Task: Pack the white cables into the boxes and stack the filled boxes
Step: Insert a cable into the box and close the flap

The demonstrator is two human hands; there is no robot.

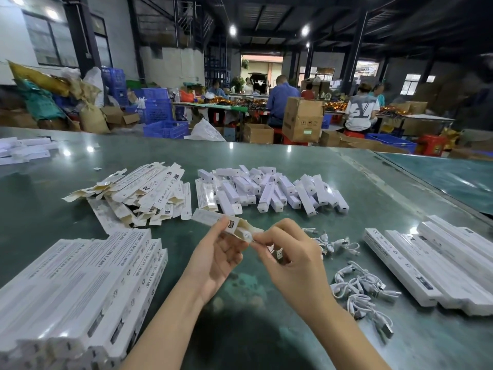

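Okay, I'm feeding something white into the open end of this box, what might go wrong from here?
1. The narrow white cardboard box is gripped only near its open end by the left hand; its far end hangs free and may sag or buckle.
2. The right hand pinches a small white piece at the mouth; it may snag on the open flaps.
3. The loose white coiled cables lie tangled, so the next pick might drag several.

Dim hall, bright ceiling lamps [232, 30] blown out, glare spots on green table [165, 156]. Doorway [262, 66] overexposed. Foreground sharp, background soft. Wide-angle bends edges; soft shadow under hands.
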